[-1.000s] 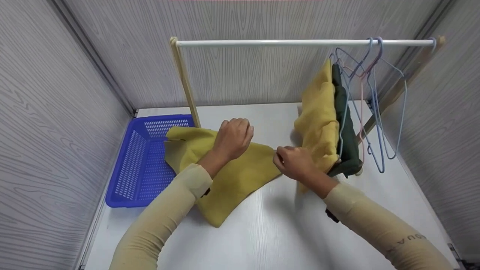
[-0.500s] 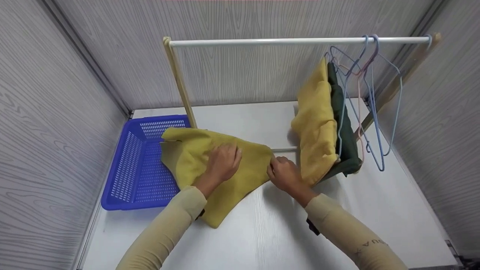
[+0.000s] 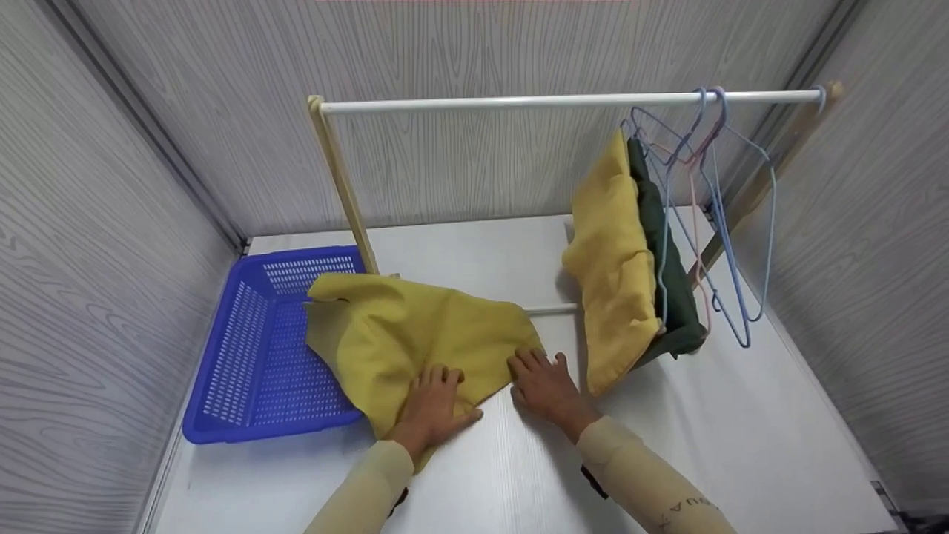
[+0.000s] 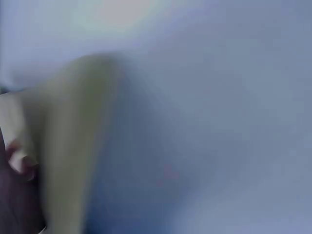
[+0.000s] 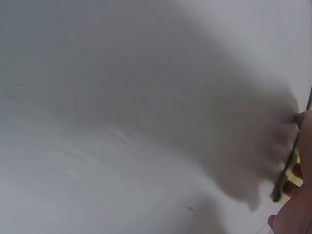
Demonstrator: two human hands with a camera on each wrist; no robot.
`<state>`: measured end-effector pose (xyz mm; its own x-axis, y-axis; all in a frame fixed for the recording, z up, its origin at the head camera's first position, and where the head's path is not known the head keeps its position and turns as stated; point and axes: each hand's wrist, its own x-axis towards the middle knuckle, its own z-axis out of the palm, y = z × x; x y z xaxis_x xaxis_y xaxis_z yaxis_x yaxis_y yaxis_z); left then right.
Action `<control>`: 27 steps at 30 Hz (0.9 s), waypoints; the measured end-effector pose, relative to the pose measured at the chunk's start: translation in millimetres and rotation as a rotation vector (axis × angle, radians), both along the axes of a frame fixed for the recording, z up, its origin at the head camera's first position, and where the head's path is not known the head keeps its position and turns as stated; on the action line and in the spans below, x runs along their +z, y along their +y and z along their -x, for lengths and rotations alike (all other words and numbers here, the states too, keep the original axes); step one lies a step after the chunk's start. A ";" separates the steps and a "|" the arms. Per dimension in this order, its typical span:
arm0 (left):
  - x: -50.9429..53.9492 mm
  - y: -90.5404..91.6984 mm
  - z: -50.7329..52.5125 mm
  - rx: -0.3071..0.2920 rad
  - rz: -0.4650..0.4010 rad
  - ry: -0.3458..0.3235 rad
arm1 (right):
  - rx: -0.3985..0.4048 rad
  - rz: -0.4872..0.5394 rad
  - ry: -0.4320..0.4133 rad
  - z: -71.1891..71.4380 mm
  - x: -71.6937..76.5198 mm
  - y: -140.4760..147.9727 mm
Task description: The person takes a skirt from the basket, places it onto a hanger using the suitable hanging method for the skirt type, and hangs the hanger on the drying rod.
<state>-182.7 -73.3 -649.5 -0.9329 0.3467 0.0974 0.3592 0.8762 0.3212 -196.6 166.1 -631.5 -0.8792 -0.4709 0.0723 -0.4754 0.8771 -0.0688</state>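
Note:
A mustard-yellow cloth [image 3: 445, 326] lies on the white table, its left end draped over the rim of a blue basket [image 3: 268, 434]. My left hand [image 3: 434, 406] rests on the cloth's near part with fingers extended and thumb spread. At the cloth's right edge, my right hand [image 3: 545, 382] touches it with loosely bent fingers. The left wrist view is blurred and shows a yellowish-green fold of cloth [image 4: 73, 141]. In the right wrist view, part of my right hand [image 5: 298, 204] sits beside the cloth's dark edge [image 5: 285, 178].
A wooden-legged rack with a white rail [image 3: 519, 101] stands behind. A lighter yellow cloth [image 3: 612, 274] and a dark green cloth [image 3: 667, 274] hang at its right, beside several blue and pink hangers [image 3: 769, 222]. A low white bar [image 3: 550, 308] runs behind the yellow cloth.
Both hands have come down and nearer to the body. The left hand, earlier above the cloth with curled fingers, now lies spread on it. The right hand's fingers have loosened from the cloth's right corner.

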 end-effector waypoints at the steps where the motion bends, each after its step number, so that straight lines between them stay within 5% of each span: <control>1: -7.6 -2.2 -6.4 -0.004 0.022 0.020 | 0.000 -0.003 -0.006 -4.4 -1.0 -3.3; 5: -19.6 2.8 -16.9 0.029 0.114 0.124 | -0.032 -0.006 0.017 -15.8 1.2 -13.8; 11: -11.3 20.4 -12.6 0.054 0.267 0.186 | -0.104 -0.023 -0.016 -22.1 4.1 -20.3; 16: -8.8 19.0 -3.2 0.036 0.230 0.267 | -0.107 0.009 0.075 -16.9 0.5 -25.3; 22: -4.6 13.4 3.6 0.039 0.093 0.099 | -0.067 -0.024 0.308 -11.0 -9.7 -36.9; 27: 4.0 9.9 3.7 0.024 0.072 0.008 | -0.082 -0.100 0.318 -9.8 -8.1 -48.2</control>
